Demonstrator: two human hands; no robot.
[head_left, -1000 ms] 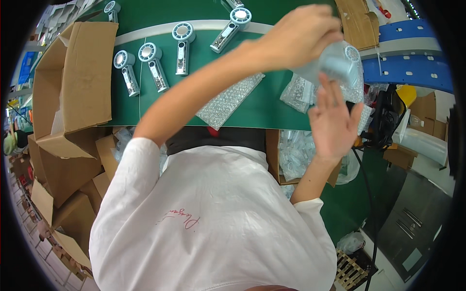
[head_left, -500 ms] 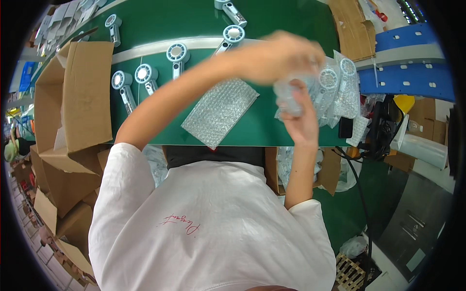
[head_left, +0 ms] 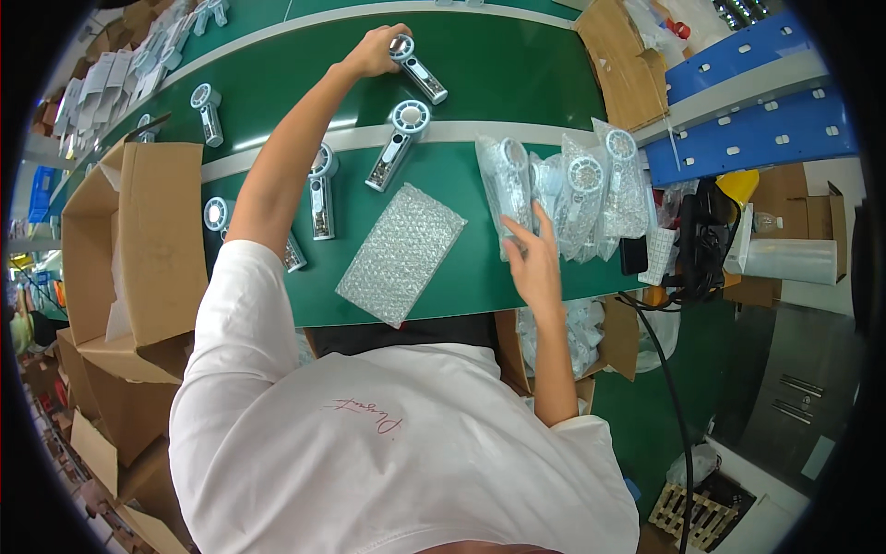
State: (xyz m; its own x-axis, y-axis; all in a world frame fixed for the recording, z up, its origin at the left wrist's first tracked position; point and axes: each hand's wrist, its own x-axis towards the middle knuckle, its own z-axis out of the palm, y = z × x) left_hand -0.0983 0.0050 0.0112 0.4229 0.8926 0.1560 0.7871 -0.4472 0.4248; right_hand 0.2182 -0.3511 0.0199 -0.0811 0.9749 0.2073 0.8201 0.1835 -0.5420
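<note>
At the far side, my left hand (head_left: pixel 377 54) has its fingers closed on the round head of a pale blue handheld fan (head_left: pixel 426 81) on the green belt. My right hand (head_left: pixel 535 270) is open, fingers apart, at the lower end of a fan in a clear bubble bag (head_left: pixel 503 180). To its right lie several more bagged fans (head_left: pixel 583 198), side by side. A flat bubble-wrap bag (head_left: pixel 401 254) rests in front of me on the green table. Unwrapped fans stand beyond and left of it, including one fan (head_left: pixel 397 148) close behind the bag; my left forearm partly hides others.
An open cardboard box (head_left: pixel 166 249) stands at the table's left end. On the right are a black phone (head_left: pixel 633 257), a dark cable (head_left: pixel 666 369) and a blue perforated rail (head_left: pixel 752 138). Below the table edge, a carton (head_left: pixel 620 337) holds clear plastic bags.
My left hand has moved from the bagged fans on the right to a fan at the far side. A bagged fan, held up in my right hand before, now lies on the table; that hand has opened.
</note>
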